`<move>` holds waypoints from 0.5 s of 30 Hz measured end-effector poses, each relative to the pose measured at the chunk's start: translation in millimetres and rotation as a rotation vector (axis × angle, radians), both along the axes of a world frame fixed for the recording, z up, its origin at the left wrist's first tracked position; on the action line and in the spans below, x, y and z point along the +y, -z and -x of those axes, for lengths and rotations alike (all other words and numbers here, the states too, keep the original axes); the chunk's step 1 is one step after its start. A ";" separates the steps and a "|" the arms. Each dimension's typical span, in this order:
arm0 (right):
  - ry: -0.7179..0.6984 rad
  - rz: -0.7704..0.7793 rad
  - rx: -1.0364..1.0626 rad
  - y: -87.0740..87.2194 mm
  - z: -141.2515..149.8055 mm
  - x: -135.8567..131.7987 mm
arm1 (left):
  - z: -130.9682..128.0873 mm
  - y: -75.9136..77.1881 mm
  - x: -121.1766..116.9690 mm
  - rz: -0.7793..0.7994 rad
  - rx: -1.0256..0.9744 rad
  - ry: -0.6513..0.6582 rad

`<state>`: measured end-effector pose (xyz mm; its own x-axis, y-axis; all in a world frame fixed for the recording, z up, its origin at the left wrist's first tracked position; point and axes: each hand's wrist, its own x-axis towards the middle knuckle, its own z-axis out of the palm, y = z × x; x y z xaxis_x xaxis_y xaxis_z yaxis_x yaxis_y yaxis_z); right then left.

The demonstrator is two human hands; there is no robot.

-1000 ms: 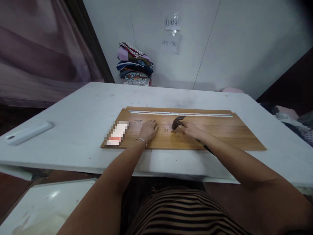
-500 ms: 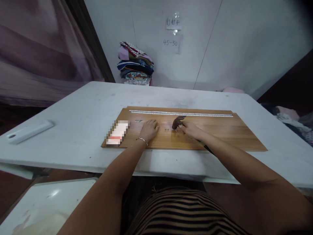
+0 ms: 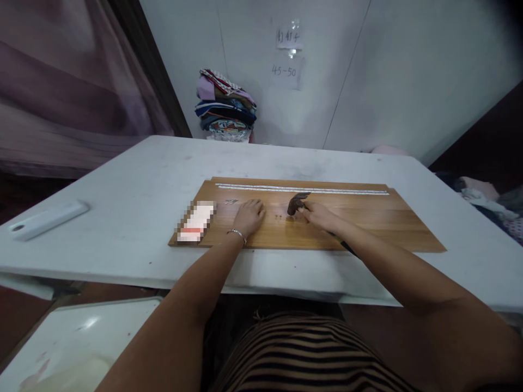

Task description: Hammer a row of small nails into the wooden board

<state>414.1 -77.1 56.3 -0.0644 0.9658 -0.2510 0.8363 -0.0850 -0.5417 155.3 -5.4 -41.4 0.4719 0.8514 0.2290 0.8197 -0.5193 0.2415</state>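
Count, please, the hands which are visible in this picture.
2: the left hand lies on the wooden board; the right hand grips the hammer. No other hand shows.

Pale wall (image 3: 388, 81) at back, two sheets on it: upper paper (image 3: 289, 39) with handwritten characters, lower paper (image 3: 286, 76) reading "45-50". Beyond the far edge of the counter (image 3: 122, 185) — a stack of folded cloth (image 3: 226, 111), mixed colours, some patterned. Purplish curtain (image 3: 73, 92) at left. Long white object (image 3: 51, 220), hole near one end, lying on the counter's left side. Pink item (image 3: 390, 149) partly hidden behind the far edge. Right: heaped fabrics (image 3: 490, 201). Lower left — glossy white surface (image 3: 85, 332), reddish marks.
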 end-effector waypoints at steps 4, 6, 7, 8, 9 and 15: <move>0.010 0.000 0.001 4.0 -0.5 -0.4 | -0.6 -2.1 -1.5 0.014 0.000 -0.006; 0.000 -0.013 0.006 2.8 -0.7 -0.8 | -1.0 -2.3 -2.0 0.020 -0.008 -0.010; -0.006 -0.021 0.009 1.4 -0.7 -1.0 | -1.1 -2.2 -2.0 0.022 -0.010 -0.011; -0.009 -0.023 0.013 -0.3 -0.6 -1.1 | -1.1 -1.9 -2.0 0.023 -0.010 -0.012; -0.006 -0.019 0.017 -2.2 -0.5 -1.2 | -1.0 -1.5 -1.9 0.023 -0.009 -0.011; 0.007 0.009 0.012 -5.5 -0.1 -1.2 | 0.6 1.0 0.0 0.019 -0.020 -0.004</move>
